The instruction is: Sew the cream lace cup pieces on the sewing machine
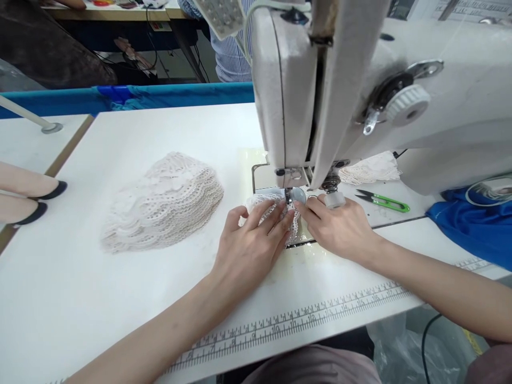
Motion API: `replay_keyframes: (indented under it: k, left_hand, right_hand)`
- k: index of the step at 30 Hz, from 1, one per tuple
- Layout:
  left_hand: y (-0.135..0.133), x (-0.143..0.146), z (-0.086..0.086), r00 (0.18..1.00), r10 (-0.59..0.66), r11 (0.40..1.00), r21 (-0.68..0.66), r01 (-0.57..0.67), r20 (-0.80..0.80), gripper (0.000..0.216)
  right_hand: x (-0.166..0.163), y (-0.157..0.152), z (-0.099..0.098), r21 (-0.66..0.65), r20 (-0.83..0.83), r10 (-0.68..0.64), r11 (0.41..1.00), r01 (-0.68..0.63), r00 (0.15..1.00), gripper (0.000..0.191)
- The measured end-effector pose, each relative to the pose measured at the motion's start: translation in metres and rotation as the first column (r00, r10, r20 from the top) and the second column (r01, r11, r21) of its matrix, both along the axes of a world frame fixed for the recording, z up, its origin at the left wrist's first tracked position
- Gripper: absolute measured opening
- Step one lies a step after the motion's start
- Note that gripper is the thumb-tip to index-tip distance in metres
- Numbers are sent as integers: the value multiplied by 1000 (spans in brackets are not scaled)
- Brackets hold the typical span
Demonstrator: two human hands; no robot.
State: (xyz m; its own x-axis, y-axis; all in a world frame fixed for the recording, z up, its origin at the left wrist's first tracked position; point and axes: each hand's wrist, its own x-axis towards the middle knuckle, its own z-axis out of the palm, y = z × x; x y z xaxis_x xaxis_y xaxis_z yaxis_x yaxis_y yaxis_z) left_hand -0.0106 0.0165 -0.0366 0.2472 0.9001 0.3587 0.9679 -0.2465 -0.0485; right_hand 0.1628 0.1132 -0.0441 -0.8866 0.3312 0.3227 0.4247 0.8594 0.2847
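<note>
Lace (296, 226), white and openwork, lies at the foot (288, 195) of your sewing machine (294, 101), partly covered by your fingers. One part shows beyond the fingers of your left hand (248, 248); another runs down toward you between both hands.

Your left hand is palm down, its fingers spread and bent, their tips resting on the lace just left of the foot. Its thumb is hidden. Your right hand (344, 226) comes in from the other side, its index finger stretched toward the foot and its other fingers curled. Its thumb is out of sight too, so whether it pinches the lace cannot be told. The fingertips of your two hands are close together.

Well to the left, a pile (168, 205) of similar white and cream lace sits on the white table (80, 304), its scalloped layers fanned toward the right. Behind your right hand, under the machine's arm, is a smaller lace heap (372, 169). Green snips (386, 202) lie just in front of that heap, blades pointing left. Farther right is a crumpled blue cloth (474, 224).

A printed ruler (296, 320) runs along the table edge nearest you, below both wrists. Beyond the far edge, past a blue fabric strip (180, 97), part of a person in a striped top (232, 60) shows beside the machine head.
</note>
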Motion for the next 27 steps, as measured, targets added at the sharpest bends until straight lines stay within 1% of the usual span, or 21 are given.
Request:
replay_keyframes:
  k: [3, 5, 8, 12, 16, 19, 20, 22, 25, 27]
  left_hand:
    - [1, -1, -1, 1000, -17, 1000, 15, 17, 9, 28]
    - [2, -2, -2, 999, -23, 1000, 18, 23, 28, 28]
    - [5, -4, -3, 998, -19, 1000, 10, 18, 58, 29]
    - [8, -5, -2, 998, -7, 1000, 1, 7, 66, 29]
    - [9, -7, -1, 999, -29, 999, 35, 28, 31, 26]
    - [6, -8, 1, 994, -105, 992, 77, 102, 39, 21]
    - [5, -7, 3, 990, -130, 990, 67, 126, 56, 18]
    - [1, -5, 7, 985, -143, 990, 2, 143, 93, 17]
    - [-4, 0, 13, 992, -72, 987, -136, 86, 105, 21]
    - [-5, 3, 14, 995, -18, 982, -186, 35, 94, 22]
  right_hand:
    - [0, 0, 1, 15, 19, -5, 1000, 5, 1000, 30]
    - [-1, 1, 1, 2, 28, -12, 1000, 12, 1000, 30]
    - [-2, 2, 1, -17, 36, -31, 999, 32, 999, 31]
    - [-3, 4, 1, 2, 40, -41, 999, 41, 998, 32]
    - [-1, 6, 2, -13, -6, 1, 1000, -1, 1000, 34]
    - [-1, 7, 3, -45, -56, 76, 996, -78, 996, 36]
    - [-1, 7, 3, -57, -66, 104, 993, -108, 992, 36]
    - [-1, 7, 3, -84, -80, 147, 985, -154, 986, 33]
    - [-3, 7, 2, -95, -95, 173, 979, -182, 980, 29]
    - [-5, 7, 2, -73, -106, 181, 979, -190, 978, 29]
